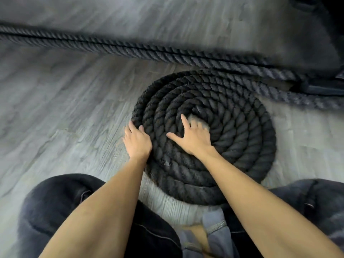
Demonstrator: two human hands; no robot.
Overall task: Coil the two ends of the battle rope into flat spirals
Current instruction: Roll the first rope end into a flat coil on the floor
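A thick black battle rope lies wound into a flat spiral (232, 138) on the grey wood-look floor, just in front of my knees. My left hand (137, 141) rests against the spiral's outer left edge, fingers reaching over the outermost turn. My right hand (191, 137) lies spread on top of the coil near its centre, fingers straight, fingertips at the small gap in the middle. From the spiral's upper right the rope runs off to the right. A second straight stretch of rope (130, 48) crosses the floor behind the coil, from far left to right.
A dark object with a strap or base (320, 87) sits at the right edge where the ropes lead. My knees in dark trousers (61, 207) frame the bottom of the view. Bare floor (55, 108) spreads to the left.
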